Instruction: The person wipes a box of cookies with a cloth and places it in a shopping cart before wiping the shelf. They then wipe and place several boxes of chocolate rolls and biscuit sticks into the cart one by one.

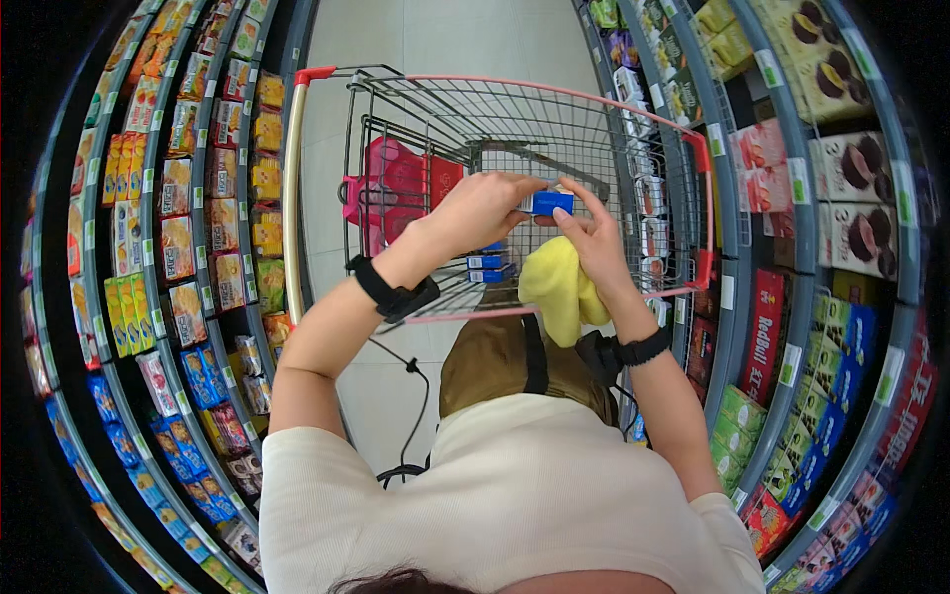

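Note:
Over a wire shopping cart [519, 82], my left hand [482, 208] and my right hand [594, 237] hold a small blue box [553, 203] between their fingers. A yellow cloth [557, 286] hangs from my right hand, beneath the palm. Several more blue boxes [486, 275] lie in the cart below my left wrist. Through the wires near the cart's handle, a pink item [386, 189] and a red panel [445, 178] show. Black straps with devices circle both wrists.
Shelves of packaged snacks [177, 185] line the left side. On the right, shelves hold boxed goods [857, 237], a red carton [764, 323] and green packs [738, 423]. A black cable [427, 401] hangs beside my torso over the tiled floor [371, 393].

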Action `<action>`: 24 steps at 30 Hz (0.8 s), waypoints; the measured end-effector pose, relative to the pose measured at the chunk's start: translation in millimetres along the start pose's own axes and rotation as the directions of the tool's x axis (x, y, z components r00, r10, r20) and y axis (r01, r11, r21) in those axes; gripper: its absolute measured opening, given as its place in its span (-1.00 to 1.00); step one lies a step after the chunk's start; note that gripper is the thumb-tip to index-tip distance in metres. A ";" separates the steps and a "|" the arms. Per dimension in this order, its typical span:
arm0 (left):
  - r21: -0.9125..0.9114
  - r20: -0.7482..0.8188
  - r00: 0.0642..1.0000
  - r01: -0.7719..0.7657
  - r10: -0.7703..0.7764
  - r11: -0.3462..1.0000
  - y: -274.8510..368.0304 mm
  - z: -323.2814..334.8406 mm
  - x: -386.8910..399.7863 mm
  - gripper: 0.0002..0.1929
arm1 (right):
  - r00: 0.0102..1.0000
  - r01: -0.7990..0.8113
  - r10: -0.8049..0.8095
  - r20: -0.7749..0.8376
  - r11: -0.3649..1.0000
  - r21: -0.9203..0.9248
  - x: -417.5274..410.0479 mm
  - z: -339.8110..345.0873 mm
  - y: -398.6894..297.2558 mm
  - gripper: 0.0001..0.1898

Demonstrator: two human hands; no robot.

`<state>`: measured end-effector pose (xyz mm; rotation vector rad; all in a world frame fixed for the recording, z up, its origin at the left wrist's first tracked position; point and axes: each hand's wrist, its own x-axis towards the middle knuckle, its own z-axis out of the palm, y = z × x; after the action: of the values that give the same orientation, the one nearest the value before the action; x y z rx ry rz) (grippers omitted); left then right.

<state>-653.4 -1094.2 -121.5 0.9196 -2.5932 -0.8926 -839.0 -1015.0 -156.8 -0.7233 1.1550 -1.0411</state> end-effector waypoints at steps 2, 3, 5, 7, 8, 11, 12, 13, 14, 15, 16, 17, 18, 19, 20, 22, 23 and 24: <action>-0.026 0.018 0.999 0.045 -0.045 0.999 -44.1 18.1 6.1 -0.54 | 0.998 -0.062 0.058 -0.038 0.993 -0.102 33.4 1.0 28.5 -0.42; -0.048 0.036 0.998 0.056 -0.054 0.997 -67.3 30.4 8.9 -0.54 | 0.995 -0.090 0.086 -0.049 0.991 -0.098 46.6 -1.9 47.8 -0.42; -0.024 0.049 0.993 0.106 -0.104 0.994 -108.3 53.8 16.0 -0.53 | 0.983 -0.138 0.097 -0.154 0.948 -0.288 63.3 -11.6 77.0 -0.44; -0.079 0.082 0.978 0.199 -0.193 0.977 -150.0 82.4 14.9 -0.52 | 0.966 -0.251 0.228 -0.123 0.939 -0.235 65.6 -22.1 95.0 -0.47; -0.083 0.065 0.960 0.276 -0.271 0.958 -167.5 95.2 12.4 -0.53 | 0.942 -0.335 0.326 -0.076 0.923 -0.188 63.7 -27.2 101.6 -0.49; -0.054 0.065 0.909 0.415 -0.411 0.908 -214.6 136.6 3.4 -0.52 | 0.901 -0.432 0.409 -0.142 0.871 -0.235 48.9 -34.9 115.1 -0.57; 0.000 0.075 0.862 0.503 -0.501 0.865 -227.9 153.6 1.1 -0.52 | 0.880 -0.472 0.440 -0.179 0.855 -0.217 43.0 -39.4 122.8 -0.60; 0.060 0.080 0.804 0.587 -0.590 0.808 -239.2 167.6 -3.5 -0.51 | 0.873 -0.484 0.451 -0.184 0.848 -0.216 38.8 -41.5 129.4 -0.60; 0.096 0.089 0.765 0.631 -0.638 0.770 -250.9 180.7 -7.3 -0.52 | 0.850 -0.522 0.485 -0.207 0.828 -0.204 35.4 -43.5 136.0 -0.61; 0.086 0.110 0.765 0.629 -0.635 0.773 -253.8 190.6 -7.3 -0.52 | 0.819 -0.566 0.521 -0.241 0.803 -0.187 30.4 -44.8 138.9 -0.62; 0.108 0.154 0.768 0.612 -0.621 0.783 -255.8 200.1 -8.4 -0.53 | 0.819 -0.562 0.515 -0.254 0.809 -0.170 26.2 -45.3 142.2 -0.62; 0.131 0.198 0.769 0.594 -0.608 0.794 -258.0 208.5 -10.2 -0.55 | 0.808 -0.576 0.527 -0.263 0.800 -0.165 24.7 -46.4 145.4 -0.62; 0.128 0.212 0.761 0.600 -0.613 0.789 -262.6 218.3 -17.7 -0.55 | 0.799 -0.588 0.540 -0.264 0.794 -0.156 26.7 -40.7 142.6 -0.62; 0.084 0.250 0.741 0.625 -0.623 0.776 -267.1 227.4 -26.9 -0.56 | 0.793 -0.597 0.551 -0.261 0.789 -0.148 29.0 -35.4 141.6 -0.63; 0.043 0.286 0.720 0.650 -0.633 0.759 -271.5 234.9 -37.6 -0.57 | 0.786 -0.607 0.563 -0.255 0.781 -0.145 32.4 -28.8 141.2 -0.63; 0.017 0.293 0.755 0.609 -0.586 0.793 -268.8 242.7 -43.3 -0.58 | 0.794 -0.601 0.551 -0.258 0.776 -0.191 36.1 -27.7 145.1 -0.64; -0.001 0.285 0.790 0.567 -0.543 0.824 -267.6 245.3 -45.7 -0.59 | 0.788 -0.608 0.557 -0.262 0.771 -0.189 37.1 -25.5 147.1 -0.64; -0.004 0.292 0.787 0.569 -0.543 0.822 -265.9 245.5 -46.5 -0.59 | 0.800 -0.597 0.548 -0.246 0.771 -0.222 36.6 -23.8 151.2 -0.64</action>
<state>-590.2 -1113.2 -480.3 1.6974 -2.4911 -1.3634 -818.0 -991.0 -310.8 -0.4526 1.5727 -0.4136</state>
